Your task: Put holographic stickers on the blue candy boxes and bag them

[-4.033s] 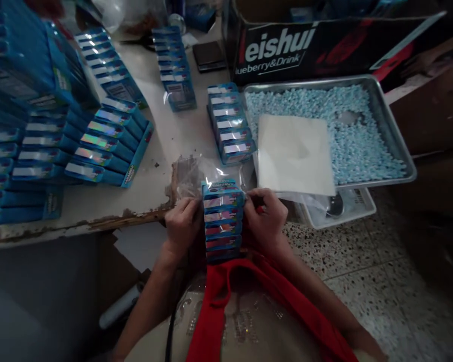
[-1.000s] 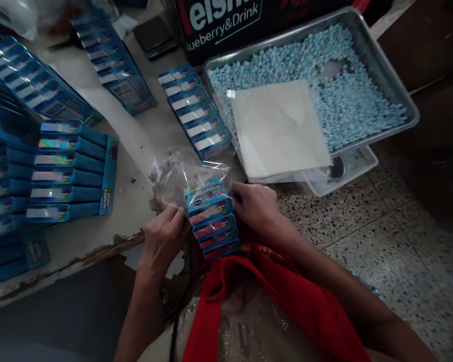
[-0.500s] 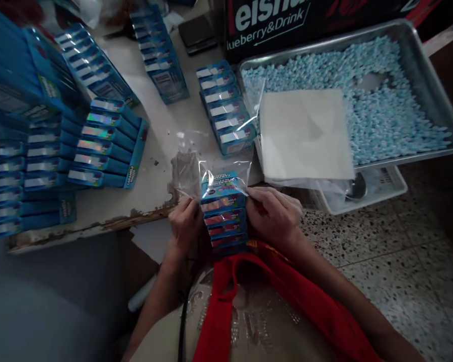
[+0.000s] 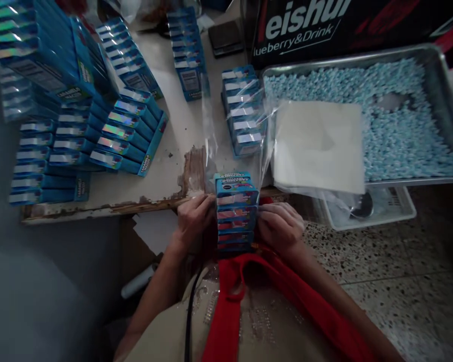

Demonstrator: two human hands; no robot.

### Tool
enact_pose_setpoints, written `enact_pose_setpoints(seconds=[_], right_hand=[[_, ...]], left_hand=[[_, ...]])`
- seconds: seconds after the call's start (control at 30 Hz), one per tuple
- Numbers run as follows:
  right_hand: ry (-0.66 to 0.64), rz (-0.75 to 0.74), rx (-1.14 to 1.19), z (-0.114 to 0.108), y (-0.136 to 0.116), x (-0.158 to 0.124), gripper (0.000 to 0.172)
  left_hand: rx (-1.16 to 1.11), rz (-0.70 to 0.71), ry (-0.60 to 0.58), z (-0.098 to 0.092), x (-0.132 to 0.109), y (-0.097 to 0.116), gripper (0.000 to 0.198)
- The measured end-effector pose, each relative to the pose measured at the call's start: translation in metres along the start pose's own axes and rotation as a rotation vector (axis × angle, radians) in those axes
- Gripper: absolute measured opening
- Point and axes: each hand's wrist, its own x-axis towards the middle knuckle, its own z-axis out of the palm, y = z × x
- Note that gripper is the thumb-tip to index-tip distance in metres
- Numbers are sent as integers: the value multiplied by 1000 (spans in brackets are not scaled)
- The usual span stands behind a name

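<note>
A stack of blue candy boxes [image 4: 237,211] stands upright against the front of my body, at the table's edge. A clear plastic bag [image 4: 210,146] surrounds the stack, and its loose upper part rises above the top box. My left hand [image 4: 194,217] is closed in a pinch at the bag's left side, beside the upper boxes. On the opposite side my right hand [image 4: 281,224] is also closed, pinching the bag near the boxes. The fingertips of both hands are partly hidden.
Several stacks of blue boxes [image 4: 128,133] cover the table's left side, with another row [image 4: 243,110] ahead. At right, a metal tray [image 4: 434,55] holds small pale-blue candies; white sheets [image 4: 319,146] overlap its near-left corner. A white bin [image 4: 385,221] sits below it.
The bag's upper part now reaches higher above the boxes. Both hands sit lower along the stack's sides. The whole view has shifted, so table things appear farther right.
</note>
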Motion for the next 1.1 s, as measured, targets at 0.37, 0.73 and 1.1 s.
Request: enact_pose_setpoints(seconds=[0.37, 0.73, 1.1], right_hand=[[-228, -4, 161, -10, 0, -20, 21], [-304, 577, 781, -18, 13, 16, 82], [-363, 701, 1000, 12, 6, 7, 140]], left_hand=[[-26, 84, -201, -6, -34, -5, 32], [-1023, -328, -8, -15, 22, -12, 117], [-1336, -482, 12, 5, -2, 45, 117]])
